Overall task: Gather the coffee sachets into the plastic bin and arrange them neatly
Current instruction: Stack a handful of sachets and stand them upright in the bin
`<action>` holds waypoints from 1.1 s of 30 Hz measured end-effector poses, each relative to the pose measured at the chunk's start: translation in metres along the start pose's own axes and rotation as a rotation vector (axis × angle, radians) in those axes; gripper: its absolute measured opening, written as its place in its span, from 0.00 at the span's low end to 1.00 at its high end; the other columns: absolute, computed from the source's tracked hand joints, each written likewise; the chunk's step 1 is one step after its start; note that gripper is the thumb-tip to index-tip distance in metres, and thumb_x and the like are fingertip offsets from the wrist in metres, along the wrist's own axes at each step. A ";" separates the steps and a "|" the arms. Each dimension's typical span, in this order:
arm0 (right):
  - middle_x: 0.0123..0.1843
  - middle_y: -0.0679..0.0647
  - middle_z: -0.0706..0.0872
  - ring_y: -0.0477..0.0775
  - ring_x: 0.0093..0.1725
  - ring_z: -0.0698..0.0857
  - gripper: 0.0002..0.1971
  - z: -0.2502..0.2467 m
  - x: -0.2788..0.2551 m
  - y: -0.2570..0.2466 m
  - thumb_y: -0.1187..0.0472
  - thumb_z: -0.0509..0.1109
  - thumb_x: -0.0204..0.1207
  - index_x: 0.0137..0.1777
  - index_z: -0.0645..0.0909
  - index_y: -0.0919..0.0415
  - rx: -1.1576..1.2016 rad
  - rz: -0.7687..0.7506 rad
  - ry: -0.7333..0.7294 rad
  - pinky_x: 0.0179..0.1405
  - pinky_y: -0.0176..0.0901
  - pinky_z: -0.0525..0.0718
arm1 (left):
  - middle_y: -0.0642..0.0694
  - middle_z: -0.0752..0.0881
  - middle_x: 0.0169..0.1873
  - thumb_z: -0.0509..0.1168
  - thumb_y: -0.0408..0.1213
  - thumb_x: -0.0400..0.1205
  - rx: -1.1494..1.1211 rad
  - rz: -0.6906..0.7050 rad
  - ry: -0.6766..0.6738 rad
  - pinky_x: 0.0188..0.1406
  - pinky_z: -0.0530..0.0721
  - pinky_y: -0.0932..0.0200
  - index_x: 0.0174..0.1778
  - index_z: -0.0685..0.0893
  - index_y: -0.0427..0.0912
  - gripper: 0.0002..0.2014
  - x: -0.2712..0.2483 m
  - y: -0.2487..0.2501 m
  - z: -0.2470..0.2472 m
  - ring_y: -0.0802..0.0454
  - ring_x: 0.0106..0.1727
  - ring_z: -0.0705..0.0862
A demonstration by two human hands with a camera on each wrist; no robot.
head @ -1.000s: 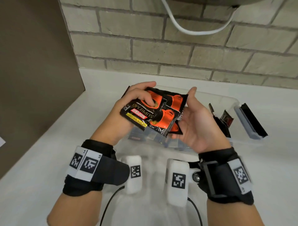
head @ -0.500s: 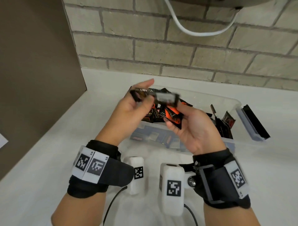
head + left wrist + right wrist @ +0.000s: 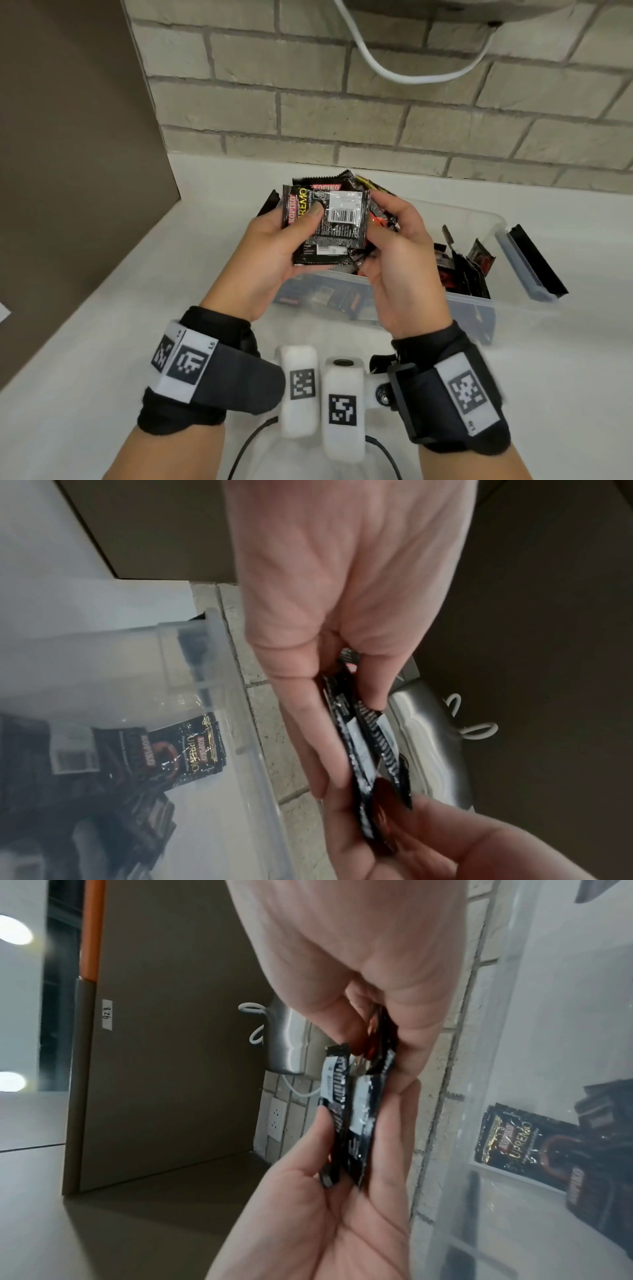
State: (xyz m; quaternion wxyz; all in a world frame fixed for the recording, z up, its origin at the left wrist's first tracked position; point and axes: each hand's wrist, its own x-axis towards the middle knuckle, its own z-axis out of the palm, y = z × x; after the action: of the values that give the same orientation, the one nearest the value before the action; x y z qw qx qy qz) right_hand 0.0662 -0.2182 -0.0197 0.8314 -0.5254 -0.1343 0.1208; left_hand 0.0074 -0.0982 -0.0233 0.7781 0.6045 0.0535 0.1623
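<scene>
Black foil: a small stack of glossy black coffee sachets with orange-red print is held above the clear plastic bin, backs facing up.
Left grip: the person's left hand holds the stack from the left, thumb pressed on the top sachet and fingers under it.
Right grip: the right hand closes on the stack's right edge, fingers curled round the sachets there.
Edge view: both wrist views show the sachets edge-on, pinched between the two hands, their crimped ends not quite level.
Bin: it stands on the white worktop near the pale brick wall; more sachets lie flat inside, and a few stand on edge at its right end.
Handling: the sachets look light, thin and soft, and the foil seems slick, so a loose stack would likely fan out or slide. A hold across the flat faces, with the long edges squared between the palms, looks safest; the crimped ends give little purchase.
Writing: "KOPIKO" on red, large letters that read "…REMO", a white barcode panel and small print too fine to read. A sachet in the bin shows "KOPIKO" and "UPREMO".
Stage: judged as squaring the bundle before it is set down.
</scene>
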 end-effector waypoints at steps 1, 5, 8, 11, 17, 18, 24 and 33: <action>0.53 0.60 0.88 0.55 0.46 0.87 0.17 0.001 0.000 -0.001 0.78 0.61 0.75 0.54 0.80 0.57 -0.003 -0.010 -0.016 0.39 0.45 0.87 | 0.43 0.90 0.53 0.60 0.37 0.83 0.005 -0.002 0.005 0.47 0.89 0.51 0.63 0.81 0.40 0.14 0.000 -0.001 0.001 0.47 0.54 0.89; 0.40 0.60 0.85 0.57 0.38 0.85 0.13 -0.004 -0.001 -0.006 0.79 0.63 0.72 0.41 0.77 0.59 -0.111 -0.040 -0.019 0.37 0.49 0.84 | 0.41 0.89 0.55 0.61 0.37 0.81 -0.010 -0.013 0.000 0.49 0.88 0.47 0.65 0.80 0.39 0.16 -0.001 0.000 -0.001 0.45 0.56 0.88; 0.37 0.60 0.83 0.58 0.35 0.84 0.12 -0.008 0.001 -0.004 0.75 0.69 0.72 0.38 0.74 0.58 -0.208 -0.095 0.003 0.31 0.48 0.81 | 0.40 0.88 0.56 0.61 0.37 0.81 -0.002 -0.026 -0.001 0.49 0.89 0.48 0.66 0.80 0.37 0.17 0.000 0.000 -0.001 0.45 0.56 0.88; 0.38 0.57 0.77 0.55 0.36 0.76 0.08 -0.005 0.002 0.003 0.66 0.64 0.78 0.40 0.70 0.54 -0.248 -0.135 0.006 0.33 0.47 0.73 | 0.40 0.88 0.56 0.61 0.35 0.82 -0.027 -0.034 0.010 0.45 0.89 0.52 0.64 0.80 0.36 0.16 0.001 -0.003 -0.001 0.46 0.55 0.88; 0.43 0.51 0.73 0.47 0.40 0.72 0.11 0.004 0.001 0.008 0.67 0.54 0.84 0.51 0.66 0.46 -0.114 -0.114 0.069 0.43 0.41 0.71 | 0.42 0.90 0.50 0.61 0.33 0.82 -0.106 0.017 0.062 0.42 0.89 0.55 0.58 0.83 0.35 0.12 0.003 -0.004 0.000 0.48 0.50 0.89; 0.48 0.52 0.77 0.47 0.47 0.76 0.15 0.003 0.002 0.009 0.68 0.54 0.83 0.58 0.65 0.45 -0.088 -0.096 0.045 0.52 0.42 0.73 | 0.42 0.90 0.50 0.61 0.33 0.82 -0.117 0.036 0.076 0.43 0.89 0.55 0.58 0.83 0.35 0.11 0.003 -0.004 0.000 0.48 0.51 0.89; 0.51 0.54 0.89 0.48 0.49 0.87 0.15 0.000 0.001 0.001 0.74 0.59 0.78 0.60 0.80 0.60 -0.174 -0.022 -0.069 0.46 0.36 0.84 | 0.42 0.90 0.51 0.61 0.33 0.82 -0.104 0.093 0.099 0.48 0.89 0.53 0.58 0.83 0.36 0.11 0.004 -0.003 0.000 0.46 0.53 0.89; 0.53 0.57 0.86 0.51 0.46 0.87 0.13 -0.006 0.000 -0.003 0.71 0.59 0.82 0.64 0.73 0.65 -0.143 -0.015 0.015 0.49 0.52 0.89 | 0.47 0.89 0.51 0.63 0.34 0.81 0.018 0.128 0.128 0.44 0.89 0.57 0.58 0.80 0.41 0.10 0.005 -0.006 -0.003 0.52 0.53 0.89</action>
State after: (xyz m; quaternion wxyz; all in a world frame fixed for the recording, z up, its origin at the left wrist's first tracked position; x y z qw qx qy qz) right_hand 0.0686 -0.2242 -0.0189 0.7938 -0.5832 -0.1404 0.1007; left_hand 0.0119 -0.0948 -0.0294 0.7556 0.6020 0.0661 0.2496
